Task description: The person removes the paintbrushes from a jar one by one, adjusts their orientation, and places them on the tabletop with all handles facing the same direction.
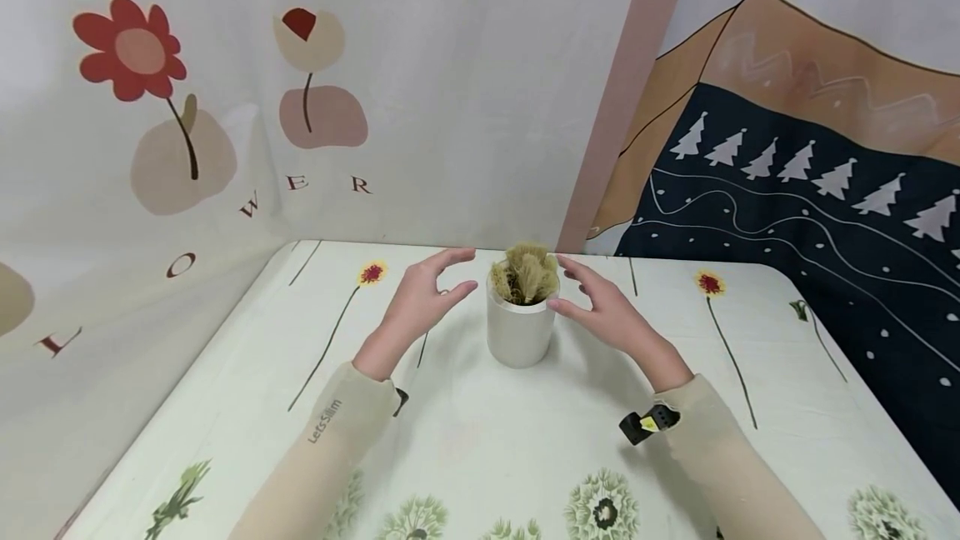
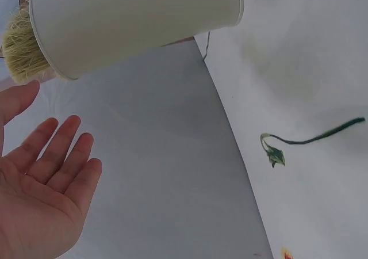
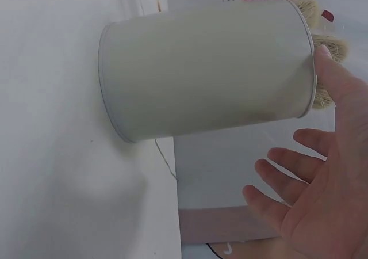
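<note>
A white cylindrical pot (image 1: 520, 340) stands upright near the table's far edge. Straw-coloured bristly tufts (image 1: 527, 272) stick out of its top; their lower parts are hidden inside. On the pot's left, my left hand (image 1: 423, 294) hovers with fingers apart and relaxed, holding nothing. My right hand (image 1: 603, 307) is at the other side, its thumb by the rim. In the right wrist view that thumb overlaps the rim of the pot (image 3: 207, 69), and I cannot tell whether it touches. The left wrist view shows my left palm (image 2: 43, 207) facing up beside the pot (image 2: 138, 23).
The table (image 1: 465, 448) has a white cloth printed with flowers and stems. Behind it hangs a pale curtain (image 1: 465, 90) with flower prints and letters. To the right is a dark cloth (image 1: 757, 257) printed with trees. Each wrist wears a black strap (image 1: 649, 423).
</note>
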Motion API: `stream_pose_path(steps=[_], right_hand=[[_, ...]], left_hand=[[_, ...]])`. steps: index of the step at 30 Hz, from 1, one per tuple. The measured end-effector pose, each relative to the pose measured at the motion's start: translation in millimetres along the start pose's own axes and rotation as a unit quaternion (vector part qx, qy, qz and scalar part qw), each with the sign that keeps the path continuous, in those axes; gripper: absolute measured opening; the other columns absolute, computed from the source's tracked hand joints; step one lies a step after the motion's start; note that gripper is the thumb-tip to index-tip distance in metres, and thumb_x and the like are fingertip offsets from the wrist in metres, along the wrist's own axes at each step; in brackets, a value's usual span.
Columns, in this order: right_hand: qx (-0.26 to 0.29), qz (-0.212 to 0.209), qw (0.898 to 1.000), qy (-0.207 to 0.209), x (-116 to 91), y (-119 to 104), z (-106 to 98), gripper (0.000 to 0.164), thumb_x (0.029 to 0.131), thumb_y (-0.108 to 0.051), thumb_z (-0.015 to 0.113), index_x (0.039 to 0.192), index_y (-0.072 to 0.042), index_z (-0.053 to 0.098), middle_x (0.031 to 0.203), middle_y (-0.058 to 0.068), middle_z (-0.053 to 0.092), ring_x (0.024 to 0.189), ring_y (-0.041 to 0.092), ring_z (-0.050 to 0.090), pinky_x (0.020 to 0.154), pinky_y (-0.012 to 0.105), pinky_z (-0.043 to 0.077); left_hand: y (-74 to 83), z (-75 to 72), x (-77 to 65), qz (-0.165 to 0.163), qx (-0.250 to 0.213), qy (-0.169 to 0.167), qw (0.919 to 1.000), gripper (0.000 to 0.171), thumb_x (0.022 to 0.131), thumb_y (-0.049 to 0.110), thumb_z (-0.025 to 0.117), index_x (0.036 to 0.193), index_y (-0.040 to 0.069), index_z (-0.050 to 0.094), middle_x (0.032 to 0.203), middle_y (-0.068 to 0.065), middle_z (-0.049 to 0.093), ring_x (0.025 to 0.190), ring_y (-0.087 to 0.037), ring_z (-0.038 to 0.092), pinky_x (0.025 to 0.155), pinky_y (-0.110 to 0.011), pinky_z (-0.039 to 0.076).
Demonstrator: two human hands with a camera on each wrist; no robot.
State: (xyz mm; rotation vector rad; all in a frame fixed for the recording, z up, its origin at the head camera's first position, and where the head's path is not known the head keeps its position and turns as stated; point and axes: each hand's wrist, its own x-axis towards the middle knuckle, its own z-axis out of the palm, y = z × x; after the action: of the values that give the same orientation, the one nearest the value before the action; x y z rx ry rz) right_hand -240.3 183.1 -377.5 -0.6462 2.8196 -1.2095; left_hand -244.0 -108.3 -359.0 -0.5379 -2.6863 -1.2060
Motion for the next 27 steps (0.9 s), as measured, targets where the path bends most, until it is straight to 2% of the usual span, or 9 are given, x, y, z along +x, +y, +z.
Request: stream_pose_path(steps=[5,10,14,21,27], right_hand=[[0.028,-0.007,1.000,-0.003,1,0,4,0.071,0.099,-0.037,0.062,0.157,-0.011,0.029,0.161,0.015,0.034,0.146,0.037,0.036,0.119,0.055,0.036],[0.079,-0.008,0.997,-0.011,1,1,7,0.067,0.101,-0.034,0.060,0.157,-0.014,0.029,0.159,0.015,0.036,0.146,0.037,0.037,0.117,0.057,0.038],[0.117,0.011,0.993,-0.024,-1,1,11,0.067,0.102,-0.033,0.058,0.158,-0.015,0.026,0.160,0.015,0.034,0.147,0.039,0.036,0.117,0.059,0.037],[0.139,0.025,0.990,-0.025,-2,-2,12,0.066,0.103,-0.030,0.056,0.158,-0.013,0.024,0.160,0.020,0.032,0.148,0.044,0.031,0.118,0.060,0.034],[0.151,0.034,0.988,-0.030,0,-4,10,0.066,0.103,-0.028,0.055,0.159,-0.012,0.022,0.161,0.020,0.030,0.149,0.043,0.029,0.122,0.057,0.029]], left_hand=[[3.9,2.1,-1.7,0.004,-0.026,-0.008,0.9996,0.047,0.095,0.026,0.070,0.139,0.018,0.058,0.139,-0.002,0.063,0.135,-0.022,0.053,0.111,-0.048,0.047],[5.0,5.7,-3.4,0.009,-0.053,-0.006,0.9985,0.046,0.094,0.023,0.071,0.138,0.019,0.059,0.135,-0.001,0.065,0.134,-0.021,0.054,0.117,-0.044,0.042],[5.8,8.8,-5.9,0.016,-0.079,-0.002,0.9968,0.043,0.095,0.020,0.070,0.136,0.019,0.060,0.133,-0.001,0.067,0.133,-0.020,0.056,0.117,-0.044,0.042],[9.2,12.7,-6.3,0.036,-0.130,0.006,0.9908,0.039,0.095,0.016,0.069,0.133,0.016,0.062,0.131,-0.003,0.068,0.129,-0.019,0.059,0.115,-0.042,0.044],[11.7,12.3,-3.1,0.055,-0.160,-0.003,0.9855,0.040,0.094,0.012,0.069,0.133,0.013,0.063,0.133,-0.008,0.067,0.127,-0.022,0.061,0.113,-0.038,0.046]])
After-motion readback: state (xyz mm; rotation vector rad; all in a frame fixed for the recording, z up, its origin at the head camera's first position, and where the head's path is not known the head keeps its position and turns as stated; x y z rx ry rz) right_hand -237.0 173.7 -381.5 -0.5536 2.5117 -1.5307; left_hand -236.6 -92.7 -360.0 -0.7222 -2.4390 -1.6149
